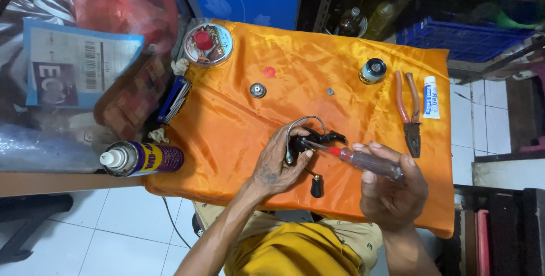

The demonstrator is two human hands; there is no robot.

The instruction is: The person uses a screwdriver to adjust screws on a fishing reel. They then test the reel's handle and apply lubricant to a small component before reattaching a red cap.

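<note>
Both hands work over an orange satin cloth [238,123] spread on a small table. Left hand [281,162] is closed around a black fishing-reel body [309,140], whose wire bail arches above the fingers and whose black knob hangs just below the hand. Right hand [392,185] is closed around the clear handle of a screwdriver [355,158]; the red collar and metal shaft point left, with the tip touching the reel body.

On the cloth above the hands lie a small round metal part [258,90], a red washer [269,72] and a tiny metal piece [330,91], all well apart. A line spool with a red centre [208,43] sits at the upper left corner. A small round cap-like part [373,70], orange-handled pliers [411,114] and a white tube [431,97] lie to the right. A blue spray can [145,158] lies beside the cloth's left edge.
</note>
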